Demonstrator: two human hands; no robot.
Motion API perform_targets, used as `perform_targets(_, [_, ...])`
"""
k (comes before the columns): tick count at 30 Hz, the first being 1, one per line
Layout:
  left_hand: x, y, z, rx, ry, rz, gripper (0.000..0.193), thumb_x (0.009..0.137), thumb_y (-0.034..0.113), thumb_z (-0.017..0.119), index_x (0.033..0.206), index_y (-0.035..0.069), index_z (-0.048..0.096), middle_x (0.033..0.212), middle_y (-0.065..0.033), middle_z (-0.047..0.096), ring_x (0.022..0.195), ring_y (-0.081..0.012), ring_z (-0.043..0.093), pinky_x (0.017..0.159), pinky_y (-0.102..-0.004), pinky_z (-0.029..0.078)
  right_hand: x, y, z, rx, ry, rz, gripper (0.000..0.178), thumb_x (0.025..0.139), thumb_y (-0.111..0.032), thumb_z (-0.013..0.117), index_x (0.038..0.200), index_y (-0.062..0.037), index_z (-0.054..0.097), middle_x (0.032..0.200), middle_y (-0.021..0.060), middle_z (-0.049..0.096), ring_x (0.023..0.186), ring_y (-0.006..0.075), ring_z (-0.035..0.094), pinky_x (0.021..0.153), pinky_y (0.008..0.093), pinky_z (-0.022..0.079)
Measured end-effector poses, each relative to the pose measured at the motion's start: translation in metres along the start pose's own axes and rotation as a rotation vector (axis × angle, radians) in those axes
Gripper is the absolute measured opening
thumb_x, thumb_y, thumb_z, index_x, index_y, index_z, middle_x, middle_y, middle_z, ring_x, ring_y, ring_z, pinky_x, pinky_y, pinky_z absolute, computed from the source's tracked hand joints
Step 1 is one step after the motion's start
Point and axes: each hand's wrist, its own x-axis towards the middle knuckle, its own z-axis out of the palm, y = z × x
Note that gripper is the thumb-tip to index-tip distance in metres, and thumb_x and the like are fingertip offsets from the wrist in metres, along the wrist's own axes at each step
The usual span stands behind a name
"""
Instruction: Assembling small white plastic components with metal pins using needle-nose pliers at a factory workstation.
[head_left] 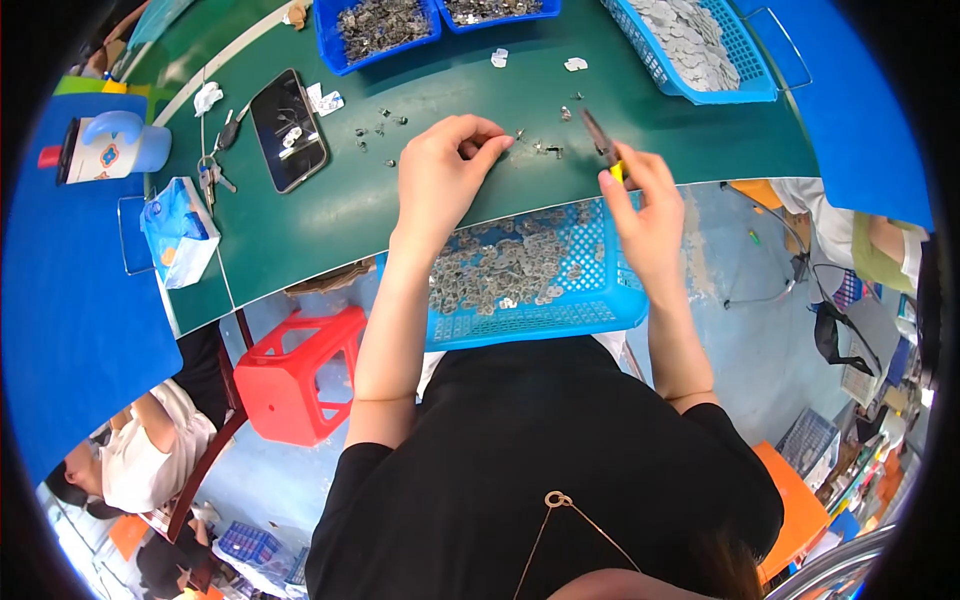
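Observation:
My left hand (445, 165) is closed in a pinch above the green table, thumb and forefinger together. A small metal part (520, 134) shows right at those fingertips. To the right, my right hand (648, 205) is wrapped round a tool with a yellow handle (617, 172) and a narrow dark metal end (596, 132), pointing up and away; its exact kind is blurred. More tiny metal parts (550, 150) lie between the two hands. Another loose group of small metal parts (379, 129) is scattered left of my left hand.
Below the table edge, a blue basket (540, 335) holds many flat metal pieces. Blue bins (345, 68) of small parts and a light-blue basket (735, 97) of pale discs stand at the back. A phone (288, 130), keys (207, 180), tissue pack (180, 235) and cup (110, 150) sit left.

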Motion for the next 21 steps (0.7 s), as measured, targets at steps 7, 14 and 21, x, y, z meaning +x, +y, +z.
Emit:
perform_targets(7, [0.001,-0.001,0.009,0.088,-0.005,0.03,0.016,0.076,0.015,0.073,0.089,0.007,0.07,0.073,-0.0052,0.067,0.063,-0.0128,0.061,0.058,-0.0257,0.047,0.046,0.046,-0.012,-0.657,0.195,-0.203,0.038,0.084,-0.025,0.065,0.115,-0.0018,0.061,0.111,0.0134,0.061,0.102,0.029,0.056,0.09,0.0373,0.043])
perform_targets(14, [-0.005,0.003,0.002,0.007,-0.031,0.037,0.034,0.075,0.008,0.074,0.107,0.005,0.066,0.091,-0.0057,0.067,0.074,-0.0115,0.063,0.061,-0.0225,0.048,0.042,0.035,-0.004,-0.404,0.262,-0.388,0.028,0.08,-0.01,0.069,0.108,-0.0046,0.066,0.104,0.0102,0.062,0.094,0.0255,0.058,0.083,0.0328,0.046])
perform_targets(21, [0.002,0.008,0.024,0.091,-0.097,0.218,0.035,0.072,0.006,0.073,0.106,0.003,0.065,0.095,-0.01,0.062,0.079,-0.0211,0.065,0.065,-0.0321,0.052,0.035,0.019,0.028,-0.145,-0.021,-0.36,0.024,0.078,-0.006,0.069,0.102,-0.0042,0.068,0.094,0.0089,0.063,0.086,0.0229,0.059,0.073,0.0304,0.048])
